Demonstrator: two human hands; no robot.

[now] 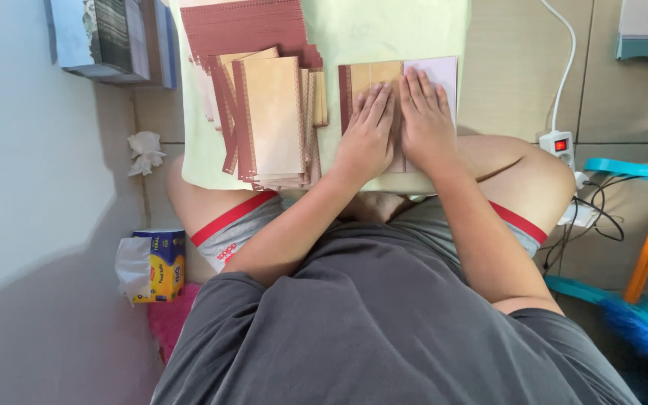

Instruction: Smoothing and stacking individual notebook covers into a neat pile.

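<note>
Nothing is clamped: the left hand (367, 139) and right hand (427, 124) are laid flat, fingers extended, side by side on a tan card sheet (373, 73) resting on a pale green board (384, 30) across the lap. The sheet is judged light, thin, easily creased, best lifted by its edges. A stack of similar sheets (271, 116) is seen just left of the hands; beyond the fingertips, bare board is left free.

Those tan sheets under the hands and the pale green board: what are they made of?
Sheets: probably thin matte card or paper, lying flat, with reddish ribbed edge strips. Board: a smooth pale green surface, perhaps plastic or laminate; unclear. Both hands press flat.
</note>
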